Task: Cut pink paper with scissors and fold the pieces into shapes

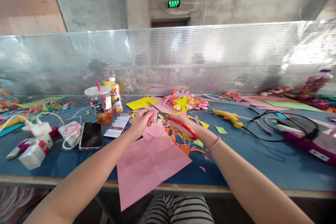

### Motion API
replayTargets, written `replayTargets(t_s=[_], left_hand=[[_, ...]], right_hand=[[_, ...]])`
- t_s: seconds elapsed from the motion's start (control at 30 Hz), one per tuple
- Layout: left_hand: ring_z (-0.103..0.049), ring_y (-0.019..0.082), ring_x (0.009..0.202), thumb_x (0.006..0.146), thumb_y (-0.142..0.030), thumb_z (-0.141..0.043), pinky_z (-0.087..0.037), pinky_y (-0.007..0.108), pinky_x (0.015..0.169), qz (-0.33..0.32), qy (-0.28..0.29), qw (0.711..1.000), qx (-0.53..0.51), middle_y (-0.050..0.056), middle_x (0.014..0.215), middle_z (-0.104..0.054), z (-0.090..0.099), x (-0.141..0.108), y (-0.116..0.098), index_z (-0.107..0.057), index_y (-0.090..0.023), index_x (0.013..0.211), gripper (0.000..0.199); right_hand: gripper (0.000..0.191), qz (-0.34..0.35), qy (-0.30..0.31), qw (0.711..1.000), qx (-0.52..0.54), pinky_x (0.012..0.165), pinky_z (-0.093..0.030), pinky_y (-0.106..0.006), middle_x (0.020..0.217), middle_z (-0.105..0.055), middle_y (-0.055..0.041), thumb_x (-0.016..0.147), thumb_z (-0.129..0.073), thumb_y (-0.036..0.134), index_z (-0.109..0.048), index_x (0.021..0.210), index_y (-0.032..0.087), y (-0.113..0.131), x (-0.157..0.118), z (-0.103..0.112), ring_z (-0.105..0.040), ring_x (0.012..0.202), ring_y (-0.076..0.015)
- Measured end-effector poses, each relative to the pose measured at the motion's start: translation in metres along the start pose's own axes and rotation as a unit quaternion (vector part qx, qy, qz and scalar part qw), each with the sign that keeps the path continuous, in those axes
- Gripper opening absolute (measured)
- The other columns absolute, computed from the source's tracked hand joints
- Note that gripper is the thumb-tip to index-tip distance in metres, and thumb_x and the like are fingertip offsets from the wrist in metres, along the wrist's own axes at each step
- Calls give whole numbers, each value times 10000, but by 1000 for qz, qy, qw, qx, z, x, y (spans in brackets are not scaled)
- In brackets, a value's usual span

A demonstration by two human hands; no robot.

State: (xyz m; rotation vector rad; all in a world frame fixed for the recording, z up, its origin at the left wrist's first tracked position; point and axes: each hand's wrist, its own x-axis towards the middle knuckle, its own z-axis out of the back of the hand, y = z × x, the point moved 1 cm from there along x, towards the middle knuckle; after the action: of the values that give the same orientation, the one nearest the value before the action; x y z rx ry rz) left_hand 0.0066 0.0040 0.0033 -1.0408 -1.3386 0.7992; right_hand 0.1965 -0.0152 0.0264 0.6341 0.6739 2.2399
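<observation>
Over table [204, 175], our left hand [142, 121]'s grip pinches pink paper [155, 114]; right hand [191, 123]'s grip curls round red scissors [181, 121]. Blades [157, 109] near left fingertips [150, 112]: slip could nick us.

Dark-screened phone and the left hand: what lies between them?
In the head view, a bright-faced flat item, partly pixelated, lies between the phone and left hand.

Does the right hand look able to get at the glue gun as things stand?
Probably yes: only flat scraps seem to lie between the right hand and the glue gun, though the scissors in hand would likely need setting down first.
</observation>
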Motion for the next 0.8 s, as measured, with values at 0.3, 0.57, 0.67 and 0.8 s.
replayTargets(t_s=[0.3, 0.57, 0.67, 0.8], left_hand=[[-323, 43, 346, 715, -344, -529, -209, 190, 353, 9, -3, 999, -47, -57, 422, -387, -1, -1, -1, -421, -166, 568, 255], [-323, 39, 345, 702, -330, -556, -202, 190, 351, 26, -1, 998, -61, -57, 420, -380, -2, 0, 1, -430, -161, 566, 251], [-316, 39, 339, 713, -322, -545, -198, 194, 349, 27, 10, 998, -60, -49, 422, -393, -2, -1, 1, -426, -161, 555, 255], [-307, 37, 330, 712, -305, -541, -191, 197, 346, 32, 15, 998, -58, -45, 422, -399, -2, -1, 0, -427, -161, 542, 250]], right_hand=[[264, -21, -3, 1000, -11, 466, -388, -228, 679, -506, -9, 820, -379, 419, -500, 821, 185, 3, 3, 1, -477, 540, -101], [263, -58, 31, 985, 161, 447, -318, -238, 574, -402, 25, 796, -396, 427, -444, 704, 186, 12, -5, -2, -365, 484, -94], [256, -55, 37, 983, 169, 437, -304, -235, 558, -403, 26, 803, -395, 410, -431, 675, 191, 16, -6, -3, -360, 473, -91], [260, -52, 37, 983, 171, 423, -295, -225, 550, -417, 28, 802, -415, 406, -429, 663, 186, 16, -6, -2, -361, 464, -81]])
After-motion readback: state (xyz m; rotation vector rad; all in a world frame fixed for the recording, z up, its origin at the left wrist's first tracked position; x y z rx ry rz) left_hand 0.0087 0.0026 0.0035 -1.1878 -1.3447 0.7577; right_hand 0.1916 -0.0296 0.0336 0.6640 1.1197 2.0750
